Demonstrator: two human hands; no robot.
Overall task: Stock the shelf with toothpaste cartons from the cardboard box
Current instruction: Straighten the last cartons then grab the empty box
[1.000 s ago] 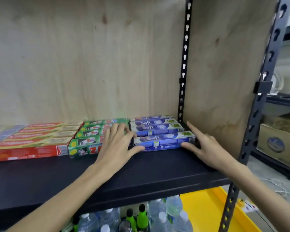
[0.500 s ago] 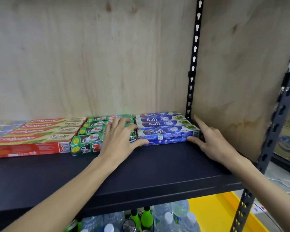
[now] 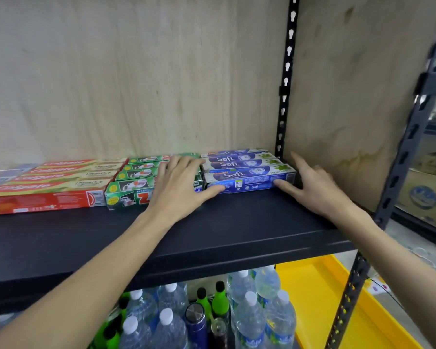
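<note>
Both hands have nudged the front Safi carton [image 3: 249, 179] rearward; my left hand [image 3: 179, 190] and right hand [image 3: 317, 187], fingers straight, only press it. Uneven pushing could skew its row or shove the green cartons [image 3: 136, 182] askew.

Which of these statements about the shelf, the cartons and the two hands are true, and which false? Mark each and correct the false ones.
1. The blue Safi cartons sit at the right end of the row. True.
2. The left hand lifts a red carton. False: it lies flat across the green cartons.
3. The right hand touches the front Safi carton. True.
4. Bottles stand on the dark shelf. False: they stand below it.
</note>
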